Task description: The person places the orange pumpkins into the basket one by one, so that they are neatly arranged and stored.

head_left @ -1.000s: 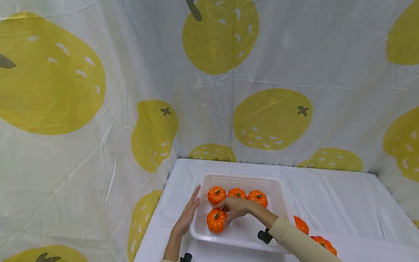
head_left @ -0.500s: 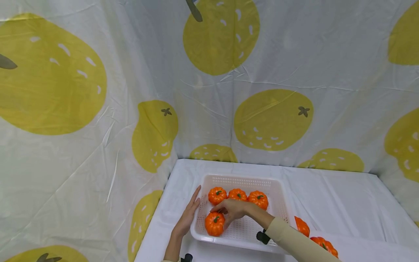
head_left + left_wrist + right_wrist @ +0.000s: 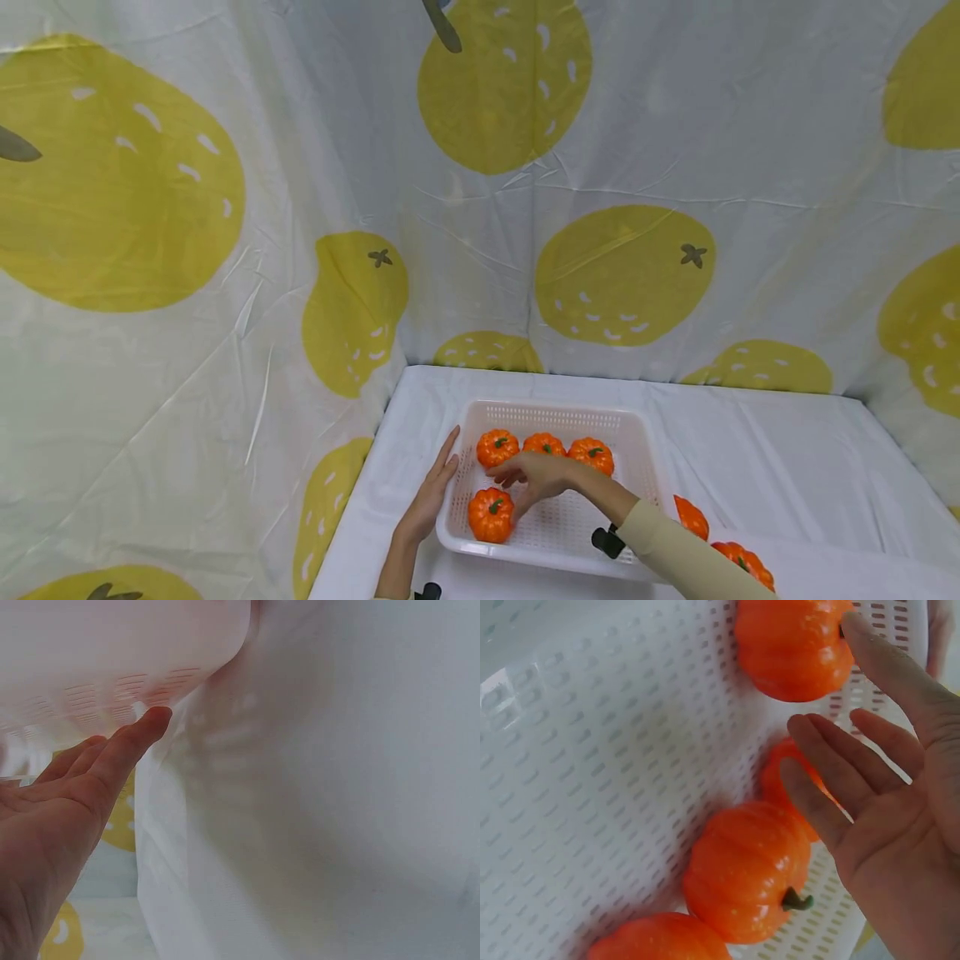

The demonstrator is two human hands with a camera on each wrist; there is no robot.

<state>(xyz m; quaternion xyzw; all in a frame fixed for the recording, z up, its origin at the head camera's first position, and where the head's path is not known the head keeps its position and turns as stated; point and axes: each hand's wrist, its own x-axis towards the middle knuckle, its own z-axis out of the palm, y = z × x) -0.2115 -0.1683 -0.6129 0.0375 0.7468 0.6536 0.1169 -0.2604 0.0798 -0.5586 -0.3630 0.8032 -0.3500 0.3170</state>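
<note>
A white perforated plastic basket (image 3: 555, 533) holds small orange toy pumpkins with green stems. Three stand in a row at its back: left (image 3: 496, 448), middle (image 3: 543, 443) and right (image 3: 591, 455). One more pumpkin (image 3: 491, 517) sits near the front left corner. Over it hovers my right hand (image 3: 542, 475), fingers loosely spread; in the right wrist view the thumb lies at that pumpkin's (image 3: 795, 652) stem side, while the other fingers are off it. Whether the thumb touches is unclear. My left hand (image 3: 427, 498), fingers straight, rests against the basket's left outer side.
Right of the basket, partly behind the right sleeve (image 3: 675, 550), lie two more pumpkins, one orange (image 3: 691, 517) and one redder (image 3: 742, 562). A white cloth (image 3: 780, 467) covers the table. Lemon-print curtains (image 3: 480, 208) hang behind and at the left.
The front pumpkin has shifted slightly toward the basket's front left corner. My right fingers have drawn back from it, leaving a gap. The left hand stays put.
</note>
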